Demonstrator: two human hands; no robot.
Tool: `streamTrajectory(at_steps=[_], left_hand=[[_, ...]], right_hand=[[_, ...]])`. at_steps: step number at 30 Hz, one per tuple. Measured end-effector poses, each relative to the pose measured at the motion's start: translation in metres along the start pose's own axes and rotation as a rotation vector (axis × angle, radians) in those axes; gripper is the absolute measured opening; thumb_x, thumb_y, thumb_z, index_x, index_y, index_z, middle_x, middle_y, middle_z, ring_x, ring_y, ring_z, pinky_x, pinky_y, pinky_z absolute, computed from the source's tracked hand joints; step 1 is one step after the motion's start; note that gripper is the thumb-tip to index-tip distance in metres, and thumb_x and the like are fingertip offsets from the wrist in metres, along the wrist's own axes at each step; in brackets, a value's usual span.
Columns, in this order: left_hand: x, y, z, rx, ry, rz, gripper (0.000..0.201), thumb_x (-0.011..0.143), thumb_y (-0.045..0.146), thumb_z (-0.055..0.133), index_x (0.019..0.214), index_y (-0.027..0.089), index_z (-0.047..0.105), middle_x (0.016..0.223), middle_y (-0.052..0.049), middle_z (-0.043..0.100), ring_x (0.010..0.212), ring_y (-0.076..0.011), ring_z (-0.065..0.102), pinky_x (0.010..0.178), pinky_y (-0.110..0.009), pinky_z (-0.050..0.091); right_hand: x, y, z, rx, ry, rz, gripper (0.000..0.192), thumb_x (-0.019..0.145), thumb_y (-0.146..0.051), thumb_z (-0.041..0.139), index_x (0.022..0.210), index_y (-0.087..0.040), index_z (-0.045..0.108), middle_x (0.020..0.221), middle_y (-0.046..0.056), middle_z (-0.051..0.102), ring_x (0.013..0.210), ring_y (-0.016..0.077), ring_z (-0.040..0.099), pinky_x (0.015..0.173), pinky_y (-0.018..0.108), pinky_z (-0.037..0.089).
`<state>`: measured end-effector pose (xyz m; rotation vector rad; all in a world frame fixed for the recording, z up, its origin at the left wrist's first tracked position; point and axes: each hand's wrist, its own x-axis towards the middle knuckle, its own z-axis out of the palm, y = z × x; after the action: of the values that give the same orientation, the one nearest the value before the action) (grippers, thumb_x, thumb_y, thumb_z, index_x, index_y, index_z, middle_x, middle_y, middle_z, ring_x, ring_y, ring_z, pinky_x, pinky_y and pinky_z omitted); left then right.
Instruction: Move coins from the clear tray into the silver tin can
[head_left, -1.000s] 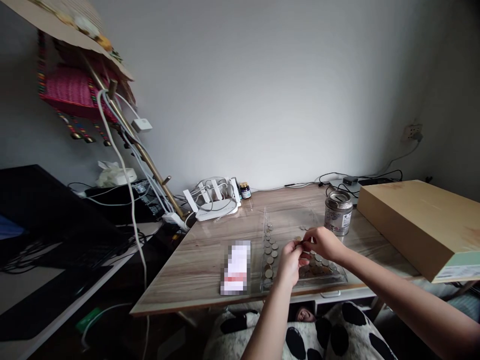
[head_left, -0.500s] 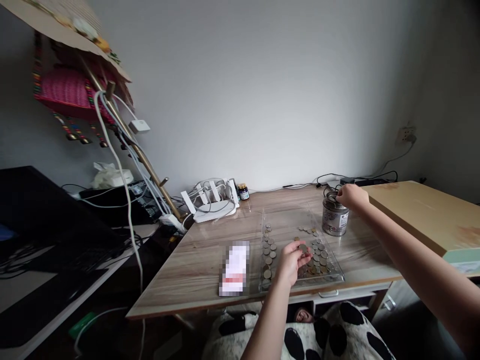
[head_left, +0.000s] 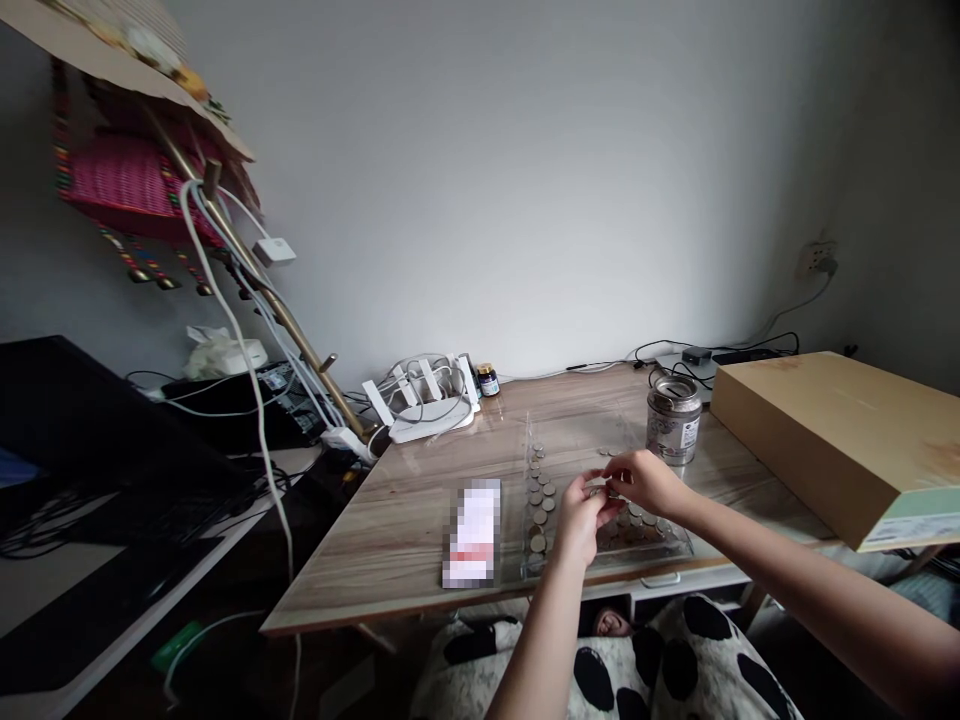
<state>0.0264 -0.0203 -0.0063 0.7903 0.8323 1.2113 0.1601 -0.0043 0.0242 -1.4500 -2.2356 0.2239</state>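
Observation:
My left hand [head_left: 579, 522] is held over a clear plastic tray [head_left: 525, 565], its fingers closed around coins [head_left: 595, 490] that show only in part. At its fingertips my right hand [head_left: 646, 484] pinches, seemingly on a coin, though the fingers hide most of it. Loose silver coins [head_left: 538, 516] lie along the tray's left side. More coins [head_left: 637, 516] spread over its right part, partly behind my right hand. Just beyond the tray's right edge stands a round metal tin [head_left: 672, 432] with a wire handle and a slot in the lid.
A phone-like blurred white object [head_left: 472, 535] lies left of the tray. Behind it are a white router [head_left: 431, 418] and a small dark jar [head_left: 488, 381]. A large tan box [head_left: 840, 420] takes up the table's right side. Cables hang from a stand [head_left: 277, 310].
My right hand has moved from the tin's lid down and left to the left hand. The left hand stays over the tray with its coins. The view has shifted slightly.

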Motion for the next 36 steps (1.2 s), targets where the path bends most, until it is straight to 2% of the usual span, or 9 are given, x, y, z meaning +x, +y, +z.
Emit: streamTrajectory(at_steps=[4,8,10,13,19,24,28,31,36], left_hand=[[-0.002,0.002,0.001,-0.001,0.015,-0.038,0.026,0.069,0.009,0.053,0.095,0.011,0.053,0.076,-0.008,0.064,0.062,-0.014,0.063,0.062,-0.026,0.049],[-0.001,0.003,0.001,-0.015,0.062,-0.102,0.027,0.071,0.004,0.042,0.096,0.009,0.052,0.083,-0.013,0.064,0.071,-0.0167,0.064,0.063,-0.026,0.049],[0.0,0.003,0.001,-0.02,0.069,-0.112,0.03,0.07,0.001,0.039,0.097,0.008,0.051,0.086,-0.014,0.064,0.076,-0.0174,0.064,0.064,-0.025,0.049],[0.001,0.003,0.0,-0.016,0.066,-0.101,0.031,0.07,0.001,0.04,0.098,0.008,0.05,0.087,-0.014,0.064,0.08,-0.0182,0.063,0.064,-0.024,0.049],[0.0,0.001,-0.001,-0.001,0.037,-0.081,0.03,0.07,0.001,0.044,0.098,0.01,0.051,0.085,-0.012,0.064,0.08,-0.0178,0.063,0.062,-0.022,0.049],[-0.001,0.002,-0.001,0.004,0.042,-0.073,0.028,0.069,0.004,0.051,0.096,0.011,0.053,0.083,-0.011,0.064,0.08,-0.0182,0.063,0.062,-0.022,0.049],[0.0,0.001,-0.001,-0.008,0.028,-0.048,0.029,0.068,0.007,0.055,0.097,0.012,0.053,0.08,-0.008,0.065,0.076,-0.0166,0.064,0.063,-0.023,0.048],[0.002,-0.001,-0.002,-0.032,0.028,-0.024,0.031,0.066,0.007,0.057,0.097,0.013,0.053,0.074,-0.005,0.064,0.07,-0.0143,0.063,0.064,-0.024,0.049],[0.002,-0.002,-0.004,-0.04,-0.014,-0.046,0.03,0.067,0.01,0.057,0.097,0.012,0.055,0.076,-0.008,0.066,0.072,-0.0153,0.064,0.065,-0.024,0.049]], right_hand=[[0.011,0.01,-0.031,0.055,0.017,-0.015,0.026,0.08,-0.035,0.049,0.093,-0.016,0.061,0.088,0.005,0.062,0.076,0.0142,0.057,0.067,0.026,0.047],[0.035,0.041,-0.087,0.101,0.342,0.132,0.022,0.071,-0.033,0.054,0.082,-0.017,0.065,0.075,0.003,0.066,0.067,0.0129,0.058,0.06,0.021,0.044],[0.048,0.061,-0.107,0.035,0.43,0.246,0.02,0.068,-0.031,0.055,0.079,-0.018,0.066,0.074,0.003,0.066,0.068,0.013,0.058,0.06,0.02,0.043],[0.061,0.084,-0.118,-0.147,0.317,0.415,0.017,0.062,-0.027,0.057,0.074,-0.021,0.067,0.075,0.003,0.065,0.069,0.0154,0.057,0.058,0.022,0.041],[0.065,0.091,-0.115,-0.365,0.228,0.55,0.018,0.063,-0.027,0.054,0.076,-0.025,0.067,0.081,0.005,0.064,0.073,0.0201,0.057,0.057,0.027,0.041],[0.042,0.053,-0.092,-0.308,0.404,0.246,0.028,0.079,-0.03,0.043,0.099,-0.023,0.061,0.098,0.007,0.061,0.092,0.0207,0.053,0.07,0.029,0.042],[0.013,0.015,-0.041,-0.064,0.068,0.059,0.027,0.083,-0.034,0.044,0.101,-0.02,0.058,0.103,0.007,0.057,0.09,0.0185,0.053,0.073,0.03,0.044],[0.0,0.002,-0.012,-0.008,-0.025,0.039,0.028,0.084,-0.034,0.044,0.105,-0.018,0.054,0.108,0.006,0.053,0.091,0.0166,0.052,0.077,0.034,0.045],[0.008,0.002,-0.016,0.069,-0.067,0.026,0.025,0.079,-0.033,0.051,0.094,-0.017,0.063,0.092,0.006,0.063,0.076,0.0141,0.057,0.065,0.024,0.047]])
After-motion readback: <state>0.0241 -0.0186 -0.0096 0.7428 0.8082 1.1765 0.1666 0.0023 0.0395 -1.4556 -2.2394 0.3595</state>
